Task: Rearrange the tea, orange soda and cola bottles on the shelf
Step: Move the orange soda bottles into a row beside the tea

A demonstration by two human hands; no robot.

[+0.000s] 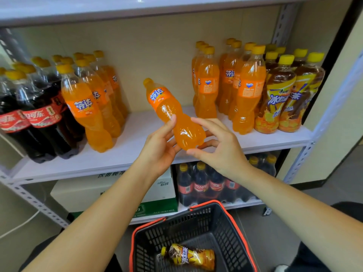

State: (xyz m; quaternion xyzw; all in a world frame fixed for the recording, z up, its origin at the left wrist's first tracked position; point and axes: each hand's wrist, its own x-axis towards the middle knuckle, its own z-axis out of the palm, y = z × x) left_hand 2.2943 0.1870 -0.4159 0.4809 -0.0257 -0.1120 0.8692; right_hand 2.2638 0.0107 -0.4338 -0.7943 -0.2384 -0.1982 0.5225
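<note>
As our left grip clasped the soda bottle at its waist and our right grip cupped its base, it hung over the shelf, cap tilted up and away to the left.

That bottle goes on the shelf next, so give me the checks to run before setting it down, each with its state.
1. Left hand grips the Fanta bottle: ok.
2. Right hand cups its base: ok.
3. Bare shelf between left Fanta group and right Fanta group: ok.
4. Bottle upright: not ok, tilted, cap up-left.
5. Cap tight: cannot tell.
6. Basket emptied: not ok, an iced tea bottle lies in it.
</note>
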